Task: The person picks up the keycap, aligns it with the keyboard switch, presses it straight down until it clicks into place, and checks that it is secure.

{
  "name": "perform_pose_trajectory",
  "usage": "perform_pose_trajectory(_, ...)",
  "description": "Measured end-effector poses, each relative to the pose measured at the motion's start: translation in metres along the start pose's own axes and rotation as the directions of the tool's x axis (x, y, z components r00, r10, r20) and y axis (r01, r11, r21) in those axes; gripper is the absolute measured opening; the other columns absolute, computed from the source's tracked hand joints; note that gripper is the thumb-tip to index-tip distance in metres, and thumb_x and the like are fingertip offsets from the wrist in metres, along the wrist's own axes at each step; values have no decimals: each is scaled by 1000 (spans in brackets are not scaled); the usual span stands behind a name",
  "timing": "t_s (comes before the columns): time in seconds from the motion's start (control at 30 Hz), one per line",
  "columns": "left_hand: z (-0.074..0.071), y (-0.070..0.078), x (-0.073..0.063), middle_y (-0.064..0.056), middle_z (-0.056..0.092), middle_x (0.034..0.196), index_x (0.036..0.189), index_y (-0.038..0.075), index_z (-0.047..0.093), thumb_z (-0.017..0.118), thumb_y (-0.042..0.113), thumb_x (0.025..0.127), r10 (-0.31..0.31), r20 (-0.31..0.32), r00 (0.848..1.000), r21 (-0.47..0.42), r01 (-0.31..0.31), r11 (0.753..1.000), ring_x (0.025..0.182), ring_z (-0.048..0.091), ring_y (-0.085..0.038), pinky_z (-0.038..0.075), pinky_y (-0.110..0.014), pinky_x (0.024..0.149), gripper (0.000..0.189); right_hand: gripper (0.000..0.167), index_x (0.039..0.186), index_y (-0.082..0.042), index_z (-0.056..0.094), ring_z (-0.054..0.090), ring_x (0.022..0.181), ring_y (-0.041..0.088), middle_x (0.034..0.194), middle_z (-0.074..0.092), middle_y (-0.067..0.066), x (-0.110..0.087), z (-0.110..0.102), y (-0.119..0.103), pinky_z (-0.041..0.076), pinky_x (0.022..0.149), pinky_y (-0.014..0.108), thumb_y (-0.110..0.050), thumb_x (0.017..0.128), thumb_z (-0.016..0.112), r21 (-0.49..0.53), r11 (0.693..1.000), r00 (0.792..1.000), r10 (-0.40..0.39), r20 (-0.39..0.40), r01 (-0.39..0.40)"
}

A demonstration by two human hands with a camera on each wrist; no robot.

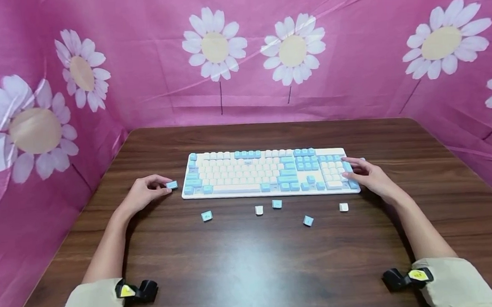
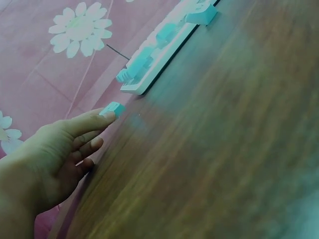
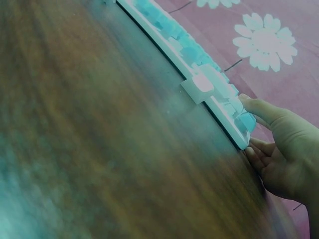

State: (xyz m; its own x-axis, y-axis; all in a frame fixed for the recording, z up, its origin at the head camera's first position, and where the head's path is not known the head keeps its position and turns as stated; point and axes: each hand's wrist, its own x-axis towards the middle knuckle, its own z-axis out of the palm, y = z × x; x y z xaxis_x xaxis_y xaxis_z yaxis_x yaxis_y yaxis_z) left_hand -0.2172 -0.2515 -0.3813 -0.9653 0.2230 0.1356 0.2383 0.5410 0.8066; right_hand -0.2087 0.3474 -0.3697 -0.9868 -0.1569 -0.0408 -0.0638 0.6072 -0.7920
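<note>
My left hand (image 1: 143,193) pinches a light-blue keycap (image 1: 171,185) between thumb and fingertips, just left of the keyboard. In the left wrist view, this wide keycap (image 2: 113,108) sits at the fingertips, apart from the keyboard's corner. The white keyboard (image 1: 248,193) with white and blue keys lies flat on the table. At its right end, my right hand (image 1: 367,176) has thumb and forefinger at either end of a tall blue numpad keycap (image 1: 347,167). In the right wrist view the thumb touches the keys and the other fingers curl beside the edge; that fingertip contact is partly hidden.
Loose keycaps lie in front of the keyboard: blue keycap (image 1: 207,216), white keycap (image 1: 259,210), blue keycap (image 1: 277,203), blue keycap (image 1: 308,220) and white keycap (image 1: 343,207). A pink daisy-print cloth (image 1: 160,60) hangs behind the brown table (image 1: 244,266).
</note>
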Motion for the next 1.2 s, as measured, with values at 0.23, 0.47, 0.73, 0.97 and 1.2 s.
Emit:
perform_pose_trajectory(0.23, -1, 5, 5, -4, 60, 81, 106, -4, 64, 70, 15, 82, -10, -19, 1000, -31, 9, 999, 70, 47, -11, 39, -22, 56, 31, 64, 142, -11, 35, 38, 113, 23, 133, 41, 19, 0, -3, -1, 33, 80, 17, -39, 89, 58, -19, 1000, 1000, -1, -4, 1)
perform_pose_trajectory(0.47, -3, 11, 12, -12, 66, 93, 107, -3, 65, 69, 19, 84, 11, -33, 999, 10, -10, 1000, 75, 53, -11, 42, -22, 61, 32, 64, 142, -10, 35, 38, 113, 24, 132, 42, 20, 1, -2, -3, 33, 83, 21, -39, 89, 58, -13, 1000, 1000, -2, -4, 2)
perform_pose_trajectory(0.73, -1, 16, 20, -15, 66, 91, 108, -3, 65, 67, 16, 85, 28, -32, 999, 2, -28, 1000, 74, 56, -15, 42, -23, 60, 30, 64, 142, -10, 34, 37, 115, 26, 133, 41, 20, 1, -3, -1, 31, 85, 28, -40, 90, 57, -22, 1000, 1000, 7, -4, -7)
perform_pose_trajectory(0.97, 1, 21, 25, -20, 66, 94, 113, -5, 62, 66, 13, 86, 24, -26, 999, -31, -25, 999, 79, 59, -27, 46, -28, 65, 33, 61, 141, -10, 37, 41, 108, 14, 130, 44, 19, 0, -1, 2, 34, 78, 13, -35, 90, 59, -11, 1000, 1000, -27, -16, 27)
perform_pose_trajectory(1.2, 1, 24, 28, -19, 63, 104, 114, -4, 62, 65, 14, 87, 40, -25, 999, -8, -40, 999, 82, 58, -23, 45, -26, 69, 33, 61, 141, -10, 37, 42, 106, 9, 129, 45, 18, 1, 0, 2, 34, 78, 12, -35, 90, 59, -5, 999, 999, -36, -19, 36)
